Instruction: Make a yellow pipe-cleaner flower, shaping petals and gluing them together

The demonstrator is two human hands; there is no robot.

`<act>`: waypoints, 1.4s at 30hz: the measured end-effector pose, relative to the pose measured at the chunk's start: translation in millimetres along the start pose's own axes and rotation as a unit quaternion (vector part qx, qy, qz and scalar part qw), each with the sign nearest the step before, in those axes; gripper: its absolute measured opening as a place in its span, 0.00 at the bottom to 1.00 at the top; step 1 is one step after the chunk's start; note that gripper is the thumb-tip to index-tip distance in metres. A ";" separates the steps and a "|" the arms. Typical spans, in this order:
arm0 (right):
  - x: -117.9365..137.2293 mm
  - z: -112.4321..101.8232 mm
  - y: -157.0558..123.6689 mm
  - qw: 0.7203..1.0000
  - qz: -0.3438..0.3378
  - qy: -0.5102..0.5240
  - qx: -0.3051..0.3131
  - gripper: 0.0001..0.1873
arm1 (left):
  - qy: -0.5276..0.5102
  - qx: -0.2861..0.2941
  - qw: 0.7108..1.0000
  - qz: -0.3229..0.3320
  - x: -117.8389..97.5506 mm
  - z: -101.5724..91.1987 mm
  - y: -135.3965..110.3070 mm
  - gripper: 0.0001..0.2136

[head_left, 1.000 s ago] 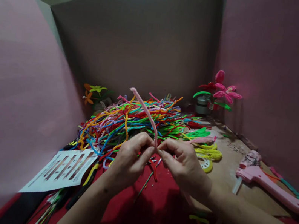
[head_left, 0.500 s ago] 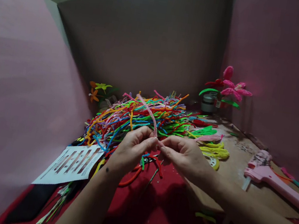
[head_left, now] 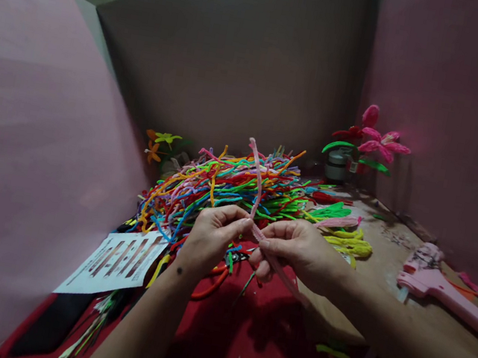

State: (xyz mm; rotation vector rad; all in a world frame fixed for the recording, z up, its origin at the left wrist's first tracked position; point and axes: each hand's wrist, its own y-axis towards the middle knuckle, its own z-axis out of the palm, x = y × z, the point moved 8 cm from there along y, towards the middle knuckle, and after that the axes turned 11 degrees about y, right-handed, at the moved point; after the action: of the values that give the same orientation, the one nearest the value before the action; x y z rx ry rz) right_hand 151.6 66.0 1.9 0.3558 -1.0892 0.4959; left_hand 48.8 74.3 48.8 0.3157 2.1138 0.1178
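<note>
- Red felt cloth [head_left: 249, 339] covers the near tabletop [head_left: 386, 258]; one white printed paper sheet [head_left: 115, 262] lies at its left edge.
- Left hand [head_left: 213, 239]: its grip is closed, thumb and forefinger pinching one pale pink fuzzy pipe cleaner [head_left: 257, 182].
- Right hand [head_left: 295, 249]: its grip is likewise closed on the same stem, just beside the left fingertips.
- The stem is held above the cloth. One end rises over the hands and the other trails down under the right palm.
- One pink glue gun [head_left: 449, 293] lies at the right, well apart.
- Yellow looped pieces [head_left: 350, 243] lie beyond the right hand.
- A tangled heap of many-coloured pipe cleaners [head_left: 219, 185] lies behind the hands, too many to count.
- In the far corner, one small grey jar [head_left: 336, 166] holds a pink fuzzy flower [head_left: 380, 143].
</note>
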 end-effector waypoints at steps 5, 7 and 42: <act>-14.6 4.3 1.2 0.994 0.061 0.073 0.043 0.09 | -0.012 0.033 0.999 -0.013 6.4 1.9 3.5 0.06; -18.0 7.4 1.3 0.991 0.074 0.092 0.061 0.09 | -0.015 0.045 0.999 -0.015 9.0 3.5 4.8 0.06; 43.4 19.1 -25.7 0.650 -0.441 -0.605 -0.131 0.10 | -0.004 0.128 0.990 -0.057 10.6 21.2 -0.7 0.09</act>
State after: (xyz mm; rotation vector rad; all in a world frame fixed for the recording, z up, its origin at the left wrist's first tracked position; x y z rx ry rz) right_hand 167.4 43.7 48.4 0.9530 -2.0257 -0.9731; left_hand 61.2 75.6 28.7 0.3450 2.1365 -0.2240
